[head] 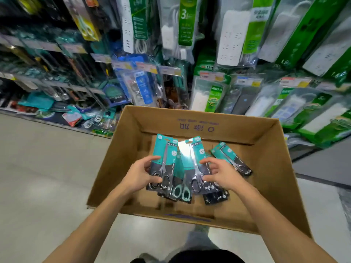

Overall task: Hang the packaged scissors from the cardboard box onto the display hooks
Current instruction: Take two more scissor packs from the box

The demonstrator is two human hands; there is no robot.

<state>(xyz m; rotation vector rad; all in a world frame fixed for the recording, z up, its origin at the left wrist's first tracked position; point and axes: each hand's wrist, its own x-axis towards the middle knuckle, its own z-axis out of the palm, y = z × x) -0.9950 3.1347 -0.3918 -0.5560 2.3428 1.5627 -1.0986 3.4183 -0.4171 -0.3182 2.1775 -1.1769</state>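
An open cardboard box [269, 168] sits on the floor below me. Inside lie several teal-and-black packs of scissors. My left hand [141, 174] grips one pack [164, 158] at its lower end, thumb on the black handles. My right hand [221, 174] pinches a second pack [191, 156] near its handles. Between them lies a pack with mint-green handles [180, 192]. Another pack [230, 158] lies further right on the box floor. Display hooks with hanging scissors packs [140, 88] are on the shelf wall behind the box.
The shelf wall carries packaged power strips [235, 37] in green and white on the right and dark tool packs [38, 73] on the left. Loose packs lie on the low shelf [72, 116] at the left. Grey floor [38, 168] spreads to the left.
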